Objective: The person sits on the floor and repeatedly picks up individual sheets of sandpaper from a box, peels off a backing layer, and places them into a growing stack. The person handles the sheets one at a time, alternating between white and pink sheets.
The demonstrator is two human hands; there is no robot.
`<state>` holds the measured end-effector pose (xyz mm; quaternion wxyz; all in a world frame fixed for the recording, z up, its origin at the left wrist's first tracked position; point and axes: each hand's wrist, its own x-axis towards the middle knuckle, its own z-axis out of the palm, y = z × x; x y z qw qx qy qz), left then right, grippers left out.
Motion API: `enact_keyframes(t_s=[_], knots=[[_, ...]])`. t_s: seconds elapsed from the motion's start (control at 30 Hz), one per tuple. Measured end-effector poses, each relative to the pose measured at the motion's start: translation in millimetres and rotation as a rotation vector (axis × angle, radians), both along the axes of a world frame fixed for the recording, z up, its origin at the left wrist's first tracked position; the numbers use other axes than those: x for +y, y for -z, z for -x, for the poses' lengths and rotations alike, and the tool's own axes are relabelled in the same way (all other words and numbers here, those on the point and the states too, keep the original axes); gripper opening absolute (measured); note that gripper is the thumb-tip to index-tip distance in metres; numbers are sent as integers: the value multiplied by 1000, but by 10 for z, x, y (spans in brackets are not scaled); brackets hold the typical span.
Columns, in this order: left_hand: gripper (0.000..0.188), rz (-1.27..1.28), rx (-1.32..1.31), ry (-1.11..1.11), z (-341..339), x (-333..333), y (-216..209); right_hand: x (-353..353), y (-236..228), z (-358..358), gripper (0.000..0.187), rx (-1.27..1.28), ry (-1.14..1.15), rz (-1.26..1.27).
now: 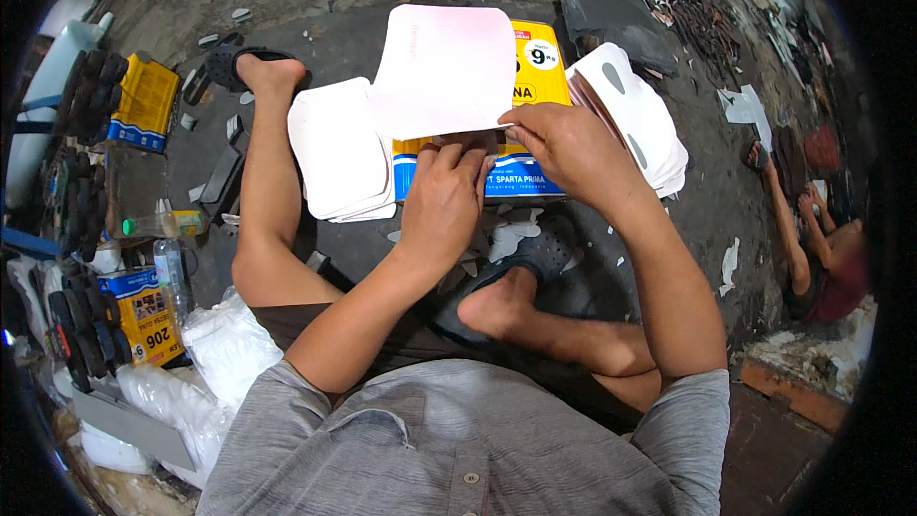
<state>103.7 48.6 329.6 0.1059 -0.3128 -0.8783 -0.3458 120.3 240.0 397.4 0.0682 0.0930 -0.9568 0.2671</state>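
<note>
And there was the sheet (444, 72), pale pink, lying across the tin (540, 86), its near edge lifted! The right hand (564, 148) had its near right corner, thumb and forefinger closed in a neat pinch. The left hand (439, 186) worked right alongside, fingers half curled at that same near edge, tips slipping out of view; whether they gripped anything, you couldn't tell. So how far along? Mid-piece, by the look of it: this one was in hand and not yet set aside. Left of the tin sat a plain white stack (334, 153); to the right, a leaning pile (640, 124), its top piece marked with grey ovals. Which was done and which was waiting, the view didn't settle, but plenty seemed gathered on both sides. On to the print: a faint reddish line on the sheet, dark lettering and a white disc with a figure on the tin's yellow face, white lettering on its blue band, and more print on the yellow box (148, 320) at left.
</note>
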Motion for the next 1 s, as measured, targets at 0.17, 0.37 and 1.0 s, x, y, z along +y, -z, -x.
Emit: enact_keyframes(t_s=[0.17, 0.37, 1.0], knots=[[19, 17, 3, -7, 7, 12, -7, -46, 31, -22, 20, -15, 17, 23], [20, 21, -14, -15, 13, 42, -55, 39, -89, 81, 22, -10, 81, -50], [18, -8, -19, -38, 9, 32, 18, -87, 77, -51, 17, -27, 65, -5]])
